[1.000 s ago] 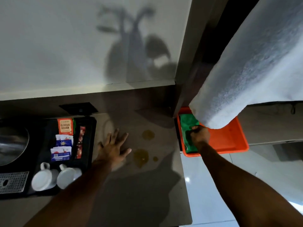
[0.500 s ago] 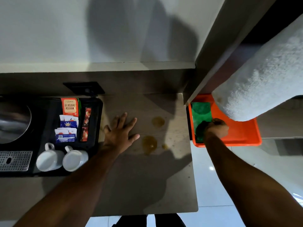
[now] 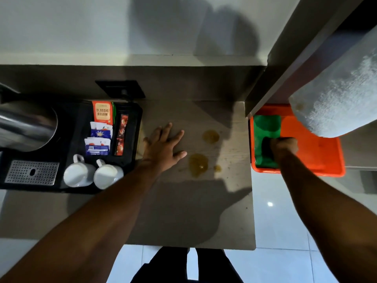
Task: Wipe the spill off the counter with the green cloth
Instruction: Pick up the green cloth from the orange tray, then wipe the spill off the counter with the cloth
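A brownish spill (image 3: 199, 164) lies in three patches on the grey counter (image 3: 183, 211), the farther patch (image 3: 210, 136) near the right edge. My left hand (image 3: 164, 147) rests flat on the counter, fingers spread, just left of the spill. The green cloth (image 3: 266, 127) lies in an orange tray (image 3: 324, 160) to the right of the counter, below its level. My right hand (image 3: 283, 147) is closed on the cloth's middle, and the cloth looks bunched and dark under the fingers.
A black tray (image 3: 130, 117) at the left holds tea sachets (image 3: 102, 113), two white cups (image 3: 93, 173) and a steel kettle (image 3: 26, 127). A white towel (image 3: 338, 94) hangs over the orange tray at the right. A black socket plate (image 3: 120, 88) sits behind. Pale floor tiles lie below.
My view has shifted so the counter sits more centrally. My right hand stays closed on the green cloth in the tray, and my left hand stays flat on the counter.
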Tool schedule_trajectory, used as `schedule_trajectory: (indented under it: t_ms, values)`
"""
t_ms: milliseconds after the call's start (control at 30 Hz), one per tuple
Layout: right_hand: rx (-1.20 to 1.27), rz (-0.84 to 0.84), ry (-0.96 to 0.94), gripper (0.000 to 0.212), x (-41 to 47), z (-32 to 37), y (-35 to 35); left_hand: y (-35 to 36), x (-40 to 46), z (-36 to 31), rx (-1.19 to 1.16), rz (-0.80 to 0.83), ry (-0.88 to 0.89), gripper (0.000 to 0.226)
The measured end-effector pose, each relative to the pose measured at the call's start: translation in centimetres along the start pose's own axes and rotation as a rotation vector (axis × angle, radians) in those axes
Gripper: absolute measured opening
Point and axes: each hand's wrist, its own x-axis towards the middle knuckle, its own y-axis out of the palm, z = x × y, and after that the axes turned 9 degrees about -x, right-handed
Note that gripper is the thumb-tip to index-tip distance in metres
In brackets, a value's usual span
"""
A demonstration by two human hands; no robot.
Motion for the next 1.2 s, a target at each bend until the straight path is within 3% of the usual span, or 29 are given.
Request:
schedule_trajectory:
  t_ms: [133,333,433,533,600,733,933,1067,1133,1200]
  values:
    - [-0.097,-0.035,-0.104,0.037,-1.8,0.9,-0.9,0.0,-0.1,-0.1,-0.017,-0.01,-0.003,0.081]
    - [-0.256,-0.168,-0.462,0.034,-8.8,2.9,-0.9,0.0,-0.7,-0.3,-0.078,-0.002,-0.009,0.077]
    - [-0.313,-0.047,-0.684,0.048,-13.2,2.7,1.7,1.8,-2.9,-0.2,-0.189,-0.116,-0.04,0.072]
    - [-0.631,0.164,-0.867,0.061,-15.6,1.7,4.6,4.3,-5.7,0.6,-0.259,-0.271,-0.057,0.065]
    - [-0.706,0.216,-0.943,0.063,-15.9,1.1,5.4,5.4,-6.9,1.5,-0.217,-0.312,-0.034,0.063]
    - [-0.595,0.087,-0.931,0.057,-16.2,1.1,6.2,6.1,-7.5,3.3,-0.152,-0.3,0.056,0.066]
    - [-0.771,0.045,-0.758,0.062,-15.8,2.4,10.8,6.9,-7.1,3.6,-0.138,-0.34,0.072,0.066]
    - [-0.708,-0.01,-0.685,0.066,-13.9,4.6,13.0,7.2,-7.0,3.8,-0.125,-0.382,0.077,0.065]
    - [-0.72,0.013,-0.711,0.066,-12.9,6.8,13.7,7.3,-7.0,3.7,-0.126,-0.41,0.08,0.064]
    - [-0.801,0.047,-0.859,0.064,-13.5,8.3,14.7,7.3,-6.8,3.6,-0.139,-0.427,0.077,0.063]
